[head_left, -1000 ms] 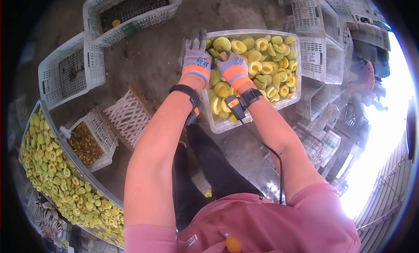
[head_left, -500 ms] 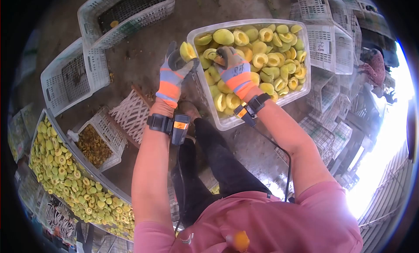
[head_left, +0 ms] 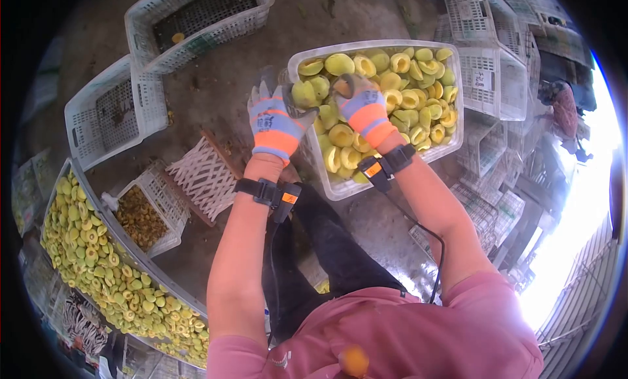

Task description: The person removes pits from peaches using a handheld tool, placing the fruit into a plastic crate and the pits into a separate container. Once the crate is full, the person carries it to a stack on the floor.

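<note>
My left hand (head_left: 278, 120), in a grey glove with orange bands, is at the left rim of a white plastic crate (head_left: 315, 163). Its thumb and fingers curve around a green fruit half (head_left: 304, 94). My right hand (head_left: 361, 101), gloved alike, is over the fruit with curled fingers; what they pinch, if anything, is hidden. Halved, pitted yellow-green fruit (head_left: 409, 99), resembling peaches, fills the crate. Some halves lie hollow side up, others skin side up. A strapped device sits on each wrist.
At left, a long metal-edged bin (head_left: 140, 264) holds many fruit halves. A small crate (head_left: 171, 209) of brown scraps stands beside a woven-top stool (head_left: 204, 176). Two white crates (head_left: 154, 104) (head_left: 216, 32) lie beyond. Stacked crates (head_left: 487, 78) stand at right.
My left hand has moved right and slightly down, against the crate rim. The cut yellow face formerly showing at its fingers is out of sight. My right hand has shifted slightly right.
</note>
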Demonstrator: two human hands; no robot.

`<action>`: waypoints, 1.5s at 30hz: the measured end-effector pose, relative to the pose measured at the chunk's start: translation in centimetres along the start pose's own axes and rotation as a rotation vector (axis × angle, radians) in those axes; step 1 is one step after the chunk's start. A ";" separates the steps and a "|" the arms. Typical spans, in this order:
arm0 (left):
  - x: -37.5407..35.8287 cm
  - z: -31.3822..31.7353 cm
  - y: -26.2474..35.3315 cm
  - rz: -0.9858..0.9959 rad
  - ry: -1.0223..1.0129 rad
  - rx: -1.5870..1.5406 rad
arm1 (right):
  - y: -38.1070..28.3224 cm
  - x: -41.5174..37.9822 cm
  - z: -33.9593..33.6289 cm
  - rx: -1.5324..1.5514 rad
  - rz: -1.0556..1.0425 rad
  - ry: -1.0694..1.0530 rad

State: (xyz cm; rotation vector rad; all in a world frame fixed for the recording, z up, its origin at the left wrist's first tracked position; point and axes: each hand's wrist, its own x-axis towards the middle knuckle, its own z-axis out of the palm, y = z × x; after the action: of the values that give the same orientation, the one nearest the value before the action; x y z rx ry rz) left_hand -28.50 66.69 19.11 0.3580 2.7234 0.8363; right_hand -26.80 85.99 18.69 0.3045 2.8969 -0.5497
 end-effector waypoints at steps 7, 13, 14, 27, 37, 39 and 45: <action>2.3 2.9 4.1 0.003 -0.155 0.433 | 0.1 4.1 -1.7 -0.162 0.106 -0.027; 1.2 3.6 4.3 0.171 -0.086 0.252 | 1.6 2.1 -0.2 -0.037 0.056 -0.014; 0.8 4.4 4.3 0.199 -0.067 0.267 | 2.1 1.7 0.3 -0.086 0.054 0.021; -7.7 -3.0 -3.9 0.004 -0.116 0.177 | 2.6 3.9 -1.1 -0.088 -0.057 -0.006; -41.8 -5.0 -33.3 -1.309 0.118 0.035 | -16.1 -7.7 3.0 0.256 -0.196 -0.271; -46.6 -6.1 -37.0 -1.428 0.156 -0.038 | -18.4 -10.3 7.3 0.101 -0.315 -0.332; -53.1 -12.6 -45.8 -1.426 0.266 -0.028 | -22.1 -17.2 17.4 0.040 0.140 -0.621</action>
State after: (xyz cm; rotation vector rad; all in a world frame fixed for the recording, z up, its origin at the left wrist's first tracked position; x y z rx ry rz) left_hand 9.86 6.98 12.45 -1.5782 2.2546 0.4395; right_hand -13.02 56.40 13.87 0.2782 2.2512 -0.5584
